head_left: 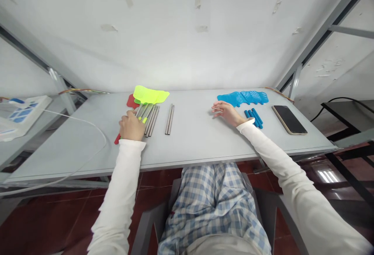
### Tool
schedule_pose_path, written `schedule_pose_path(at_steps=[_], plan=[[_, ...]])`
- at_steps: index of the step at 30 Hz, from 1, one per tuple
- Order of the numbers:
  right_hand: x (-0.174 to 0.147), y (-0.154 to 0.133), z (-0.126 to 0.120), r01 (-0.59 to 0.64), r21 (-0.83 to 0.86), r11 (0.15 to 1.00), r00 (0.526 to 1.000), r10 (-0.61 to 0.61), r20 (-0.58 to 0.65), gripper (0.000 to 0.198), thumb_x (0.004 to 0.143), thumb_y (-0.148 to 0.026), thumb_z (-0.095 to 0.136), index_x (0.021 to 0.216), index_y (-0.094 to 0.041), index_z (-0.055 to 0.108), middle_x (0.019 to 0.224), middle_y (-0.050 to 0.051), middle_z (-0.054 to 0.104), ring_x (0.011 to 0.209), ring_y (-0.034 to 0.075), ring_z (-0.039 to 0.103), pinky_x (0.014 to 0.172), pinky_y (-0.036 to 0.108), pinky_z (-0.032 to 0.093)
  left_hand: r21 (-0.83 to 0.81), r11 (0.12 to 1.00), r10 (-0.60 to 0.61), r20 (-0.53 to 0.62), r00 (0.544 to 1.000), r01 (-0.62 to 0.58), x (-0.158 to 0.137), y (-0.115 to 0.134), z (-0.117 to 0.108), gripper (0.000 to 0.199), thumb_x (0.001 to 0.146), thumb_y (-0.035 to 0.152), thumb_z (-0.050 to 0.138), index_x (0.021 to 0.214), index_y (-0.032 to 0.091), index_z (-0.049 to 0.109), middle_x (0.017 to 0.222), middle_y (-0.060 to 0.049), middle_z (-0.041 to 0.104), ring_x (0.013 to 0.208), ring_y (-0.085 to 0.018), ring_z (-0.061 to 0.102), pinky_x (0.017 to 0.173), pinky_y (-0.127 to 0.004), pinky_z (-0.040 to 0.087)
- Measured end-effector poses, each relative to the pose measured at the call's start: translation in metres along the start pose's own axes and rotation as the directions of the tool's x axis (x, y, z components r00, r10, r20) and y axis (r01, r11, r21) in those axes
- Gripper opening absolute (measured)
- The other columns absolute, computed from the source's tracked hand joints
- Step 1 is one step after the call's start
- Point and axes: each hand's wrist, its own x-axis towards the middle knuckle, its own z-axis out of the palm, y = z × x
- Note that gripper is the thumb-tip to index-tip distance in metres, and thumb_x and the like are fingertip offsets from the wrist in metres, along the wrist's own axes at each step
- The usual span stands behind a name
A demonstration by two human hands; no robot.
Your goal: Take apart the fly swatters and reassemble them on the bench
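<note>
On the left of the table, my left hand [130,125] is curled over a group of fly swatters, its fingers closed around a fly swatter. A red handle end [117,139] pokes out below that hand. Beyond the fingers lie lime-yellow swatter heads [150,95] and a red swatter head [132,101], with thin metal rods leading to them. Several metal tubes [152,121] lie just right of this hand. My right hand [226,112] hovers or rests near the blue swatter heads [244,98], fingers extended and apart, holding nothing. Blue handles [254,118] lie beside its wrist.
Two metal tubes [169,119] lie apart near the middle. A phone [288,119] lies at the right. A white cable [97,130] crosses the left side, leading to a white and blue case [23,114]. A wall [187,52] stands behind the table [193,146].
</note>
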Motion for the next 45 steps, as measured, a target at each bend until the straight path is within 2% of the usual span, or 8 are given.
schedule_pose_path(at_steps=[6, 12, 21, 28, 37, 40, 43, 45], plan=[[-0.001, 0.001, 0.000, -0.009, -0.038, 0.999, 1.000, 0.009, -0.002, 0.021, 0.068, -0.031, 0.072, 0.084, -0.020, 0.064, 0.088, 0.003, 0.065, 0.078, 0.015, 0.062, 0.064, 0.029, 0.053, -0.072, 0.997, 0.021, 0.001, 1.000, -0.020, 0.022, -0.021, 0.012, 0.041, 0.085, 0.013, 0.039, 0.124, 0.009, 0.047, 0.124, -0.024, 0.053, 0.122, -0.042, 0.047, 0.099, -0.059, 0.034], [-0.001, 0.001, 0.000, -0.020, -0.046, 0.999, 1.000, 0.019, -0.023, 0.022, 0.067, -0.032, 0.073, 0.083, -0.020, 0.064, 0.087, 0.003, 0.063, 0.075, 0.015, 0.061, 0.062, 0.029, 0.052, 0.024, 0.995, 0.097, 0.076, 0.992, -0.099, 0.036, -0.019, 0.023, 0.048, 0.081, 0.009, 0.039, 0.129, 0.001, 0.045, 0.121, -0.026, 0.054, 0.121, -0.037, 0.048, 0.103, -0.049, 0.034], [0.000, 0.001, 0.001, -0.019, -0.055, 0.998, 0.999, 0.018, -0.030, 0.024, 0.066, -0.033, 0.073, 0.083, -0.019, 0.064, 0.086, 0.002, 0.062, 0.074, 0.014, 0.059, 0.059, 0.028, 0.050, 0.117, 0.972, 0.212, -0.058, 0.975, -0.204, 0.028, -0.011, 0.027, 0.046, 0.081, 0.015, 0.041, 0.125, 0.009, 0.053, 0.128, -0.026, 0.048, 0.120, -0.042, 0.044, 0.096, -0.058, 0.037], [0.000, 0.001, 0.001, -0.016, -0.061, 0.998, 1.000, 0.014, -0.022, 0.023, 0.065, -0.032, 0.072, 0.082, -0.020, 0.063, 0.085, 0.001, 0.061, 0.069, 0.012, 0.056, 0.055, 0.026, 0.047, 0.106, 0.876, 0.471, 0.025, 0.882, -0.471, -0.004, 0.017, 0.027, 0.039, 0.091, 0.027, 0.035, 0.115, 0.009, 0.060, 0.113, -0.021, 0.051, 0.114, -0.033, 0.049, 0.101, -0.045, 0.037], [0.001, 0.001, -0.003, 0.022, -0.175, 0.984, 1.000, -0.023, -0.006, 0.019, 0.071, -0.036, 0.065, 0.084, -0.022, 0.060, 0.086, 0.001, 0.060, 0.068, 0.012, 0.053, 0.058, 0.027, 0.045, 0.189, 0.872, 0.412, 0.216, 0.885, -0.452, -0.034, 0.066, 0.038, 0.036, 0.087, 0.028, 0.044, 0.114, 0.007, 0.055, 0.107, -0.022, 0.061, 0.109, -0.033, 0.057, 0.091, -0.040, 0.044], [-0.001, -0.005, -0.006, 0.148, -0.569, 0.809, 0.977, -0.208, -0.041, 0.011, 0.079, -0.030, 0.053, 0.085, -0.022, 0.059, 0.088, 0.004, 0.061, 0.074, 0.016, 0.054, 0.069, 0.031, 0.045, 0.196, 0.894, 0.356, 0.234, 0.905, -0.402, -0.027, 0.074, 0.042, 0.035, 0.086, 0.028, 0.045, 0.110, 0.006, 0.059, 0.103, -0.023, 0.065, 0.104, -0.033, 0.061, 0.085, -0.039, 0.047], [-0.005, -0.016, -0.015, 0.072, -0.944, 0.323, 0.919, -0.388, -0.063, 0.015, 0.083, -0.020, 0.047, 0.090, -0.019, 0.060, 0.094, 0.012, 0.063, 0.090, 0.025, 0.056, 0.082, 0.037, 0.042, 0.152, 0.911, 0.338, 0.260, 0.905, -0.384, -0.019, 0.079, 0.046, 0.027, 0.082, 0.032, 0.051, 0.094, 0.013, 0.066, 0.090, -0.019, 0.069, 0.093, -0.031, 0.065, 0.078, -0.038, 0.049], [-0.009, -0.024, -0.025, -0.110, -0.988, 0.112, 0.904, -0.401, -0.146, 0.021, 0.085, -0.017, 0.045, 0.098, -0.015, 0.060, 0.096, 0.017, 0.064, 0.096, 0.030, 0.056, 0.082, 0.040, 0.041, 0.062, 0.916, 0.365, 0.273, 0.890, -0.395, -0.017, 0.084, 0.050, 0.021, 0.076, 0.034, 0.056, 0.082, 0.017, 0.067, 0.081, -0.014, 0.069, 0.085, -0.028, 0.066, 0.073, -0.036, 0.049]])
